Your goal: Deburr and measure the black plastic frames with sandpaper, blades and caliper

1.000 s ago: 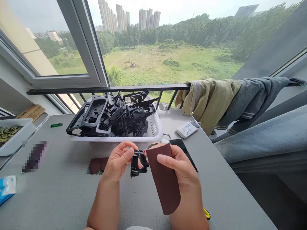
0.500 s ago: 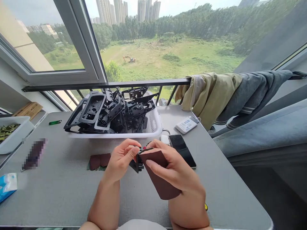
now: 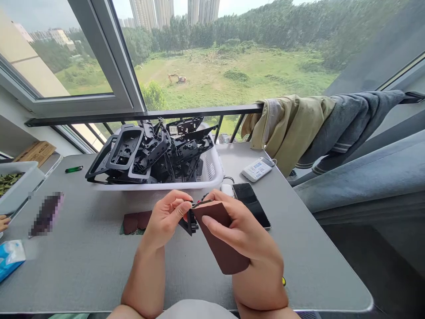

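Observation:
Pinched between the thumb and fingers of my left hand (image 3: 171,217) is a small black plastic part (image 3: 190,223), partly hidden by both hands. My right hand (image 3: 237,226) is closed on a dark brown sheet of sandpaper (image 3: 221,241), which hangs down toward me. The sheet's upper edge meets the black part, and a bit of red shows behind it. Left of my left hand, small brown sandpaper pieces (image 3: 131,223) lie on the table.
A white basket (image 3: 217,170) heaped with black plastic parts (image 3: 156,153) stands at the back of the grey table (image 3: 96,266). To the right lie a phone (image 3: 254,206), a white earbud case (image 3: 227,190) and a white power bank (image 3: 257,169). Another person's hand (image 3: 4,223) shows at the left edge.
The view has shifted slightly. My hands keep nearly the same grip and place on the part and the sandpaper. Another person's hand has appeared at the far left.

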`<state>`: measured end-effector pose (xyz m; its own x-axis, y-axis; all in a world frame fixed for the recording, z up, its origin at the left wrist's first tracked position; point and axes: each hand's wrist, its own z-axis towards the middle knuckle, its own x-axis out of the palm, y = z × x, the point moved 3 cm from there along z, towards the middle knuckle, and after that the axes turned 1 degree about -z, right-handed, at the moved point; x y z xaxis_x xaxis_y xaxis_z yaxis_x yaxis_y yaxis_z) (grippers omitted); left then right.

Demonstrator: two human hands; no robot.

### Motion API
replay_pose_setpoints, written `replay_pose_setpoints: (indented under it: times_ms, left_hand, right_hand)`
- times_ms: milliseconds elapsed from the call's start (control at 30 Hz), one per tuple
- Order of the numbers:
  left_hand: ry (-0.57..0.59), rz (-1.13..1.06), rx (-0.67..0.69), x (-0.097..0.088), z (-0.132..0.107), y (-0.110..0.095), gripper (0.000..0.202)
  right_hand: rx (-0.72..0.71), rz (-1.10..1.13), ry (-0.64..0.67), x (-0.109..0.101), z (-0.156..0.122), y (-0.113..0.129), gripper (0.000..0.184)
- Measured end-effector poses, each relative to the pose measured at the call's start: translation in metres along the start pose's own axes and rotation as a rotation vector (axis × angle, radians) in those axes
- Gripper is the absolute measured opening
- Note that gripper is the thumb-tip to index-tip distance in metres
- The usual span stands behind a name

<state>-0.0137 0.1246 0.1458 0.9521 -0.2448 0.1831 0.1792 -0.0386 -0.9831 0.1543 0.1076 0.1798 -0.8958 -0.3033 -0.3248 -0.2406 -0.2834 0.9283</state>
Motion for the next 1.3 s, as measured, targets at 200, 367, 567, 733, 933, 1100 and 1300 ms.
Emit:
replay_pose_setpoints:
  times_ms: [200, 367, 567, 733, 933, 1100, 1300]
  left_hand:
    - [0.002, 0.000, 0.000, 0.000, 0.000, 0.000, 0.029]
    - [-0.027, 0.027, 0.010, 0.001, -0.001, -0.001, 0.031]
    - [-0.036, -0.007, 0.009, 0.000, -0.003, -0.002, 0.032]
    - [-0.044, 0.005, 0.039, 0.001, -0.003, -0.004, 0.031]
    - [-0.051, 0.051, 0.031, 0.002, -0.002, -0.005, 0.031]
    - [-0.033, 0.018, 0.043, 0.003, -0.004, -0.005, 0.027]
    - [-0.026, -0.009, -0.003, 0.003, -0.007, -0.007, 0.025]
  right_hand:
    - [-0.006, 0.015, -0.005, -0.002, -0.002, 0.001, 0.014]
    - [0.023, -0.005, 0.008, 0.000, -0.001, 0.000, 0.014]
    - [0.039, 0.053, -0.033, -0.003, -0.002, 0.002, 0.014]
    - [-0.011, 0.102, -0.035, -0.002, -0.004, 0.004, 0.012]
    - [0.045, 0.065, -0.031, 0.001, -0.001, 0.002, 0.012]
    - [0.104, 0.162, -0.051, -0.005, -0.002, 0.001, 0.011]
    - [0.102, 0.333, -0.086, -0.010, -0.002, 0.000, 0.011]
